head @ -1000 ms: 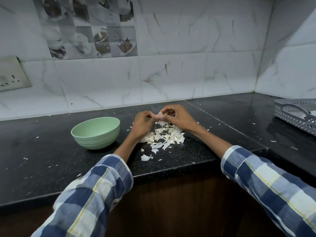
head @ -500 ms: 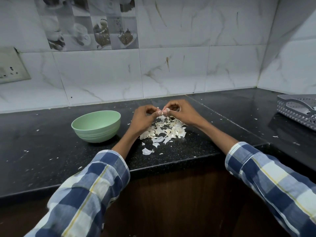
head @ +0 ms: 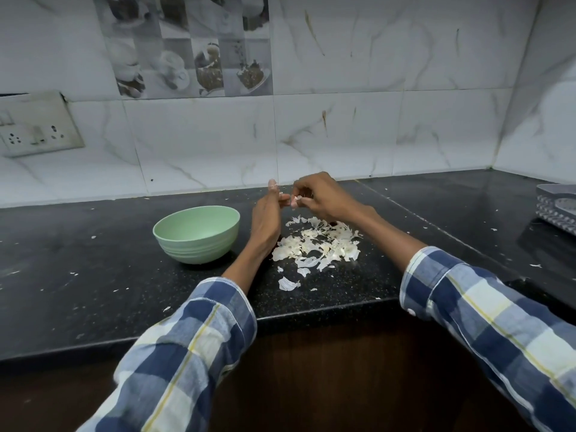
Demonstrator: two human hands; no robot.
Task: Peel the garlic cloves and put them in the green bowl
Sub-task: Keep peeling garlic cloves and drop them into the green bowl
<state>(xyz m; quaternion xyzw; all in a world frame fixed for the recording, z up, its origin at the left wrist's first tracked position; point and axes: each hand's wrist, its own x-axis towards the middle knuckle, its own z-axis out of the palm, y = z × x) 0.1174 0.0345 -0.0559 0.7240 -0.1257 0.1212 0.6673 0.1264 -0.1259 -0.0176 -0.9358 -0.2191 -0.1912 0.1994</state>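
- The counter runs along the tiled wall and turns at the corner on the right.
- The bowl stands on the counter, left of centre, just left of the left hand.
- The pile of peels lies on the counter right of the bowl, below and between the two hands.
- The right hand is above the far edge of the pile, close to the left hand.
- The garlic clove sits at the right hand's fingertips, between the hands.
- The basket rests on the counter at the far right.
- The socket plate is on the wall, behind and left of the bowl.
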